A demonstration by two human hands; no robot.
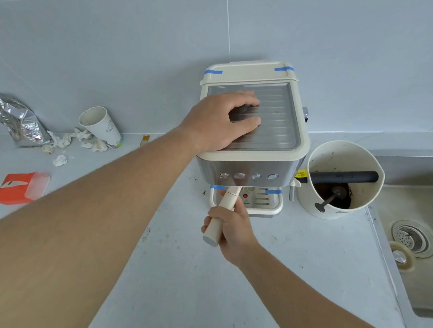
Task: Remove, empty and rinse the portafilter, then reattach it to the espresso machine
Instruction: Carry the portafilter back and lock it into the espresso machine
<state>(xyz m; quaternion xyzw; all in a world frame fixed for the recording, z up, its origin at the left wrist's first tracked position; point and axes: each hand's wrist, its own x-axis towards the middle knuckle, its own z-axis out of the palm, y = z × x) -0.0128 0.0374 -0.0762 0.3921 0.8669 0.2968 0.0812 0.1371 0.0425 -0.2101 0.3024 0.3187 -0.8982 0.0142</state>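
The coffee machine (253, 130) is cream and silver (blue tape at corners); the tissue box (21, 187) orange; the tabletop (178, 275) pale grey.

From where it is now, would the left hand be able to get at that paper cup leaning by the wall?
Probably yes. The left hand rests flat on top of the espresso machine and holds nothing, and the counter between it and the paper cup has only small crumpled tissues. It would have to stop steadying the machine.

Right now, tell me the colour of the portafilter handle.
Cream portafilter handle with a grey end cap, head view.
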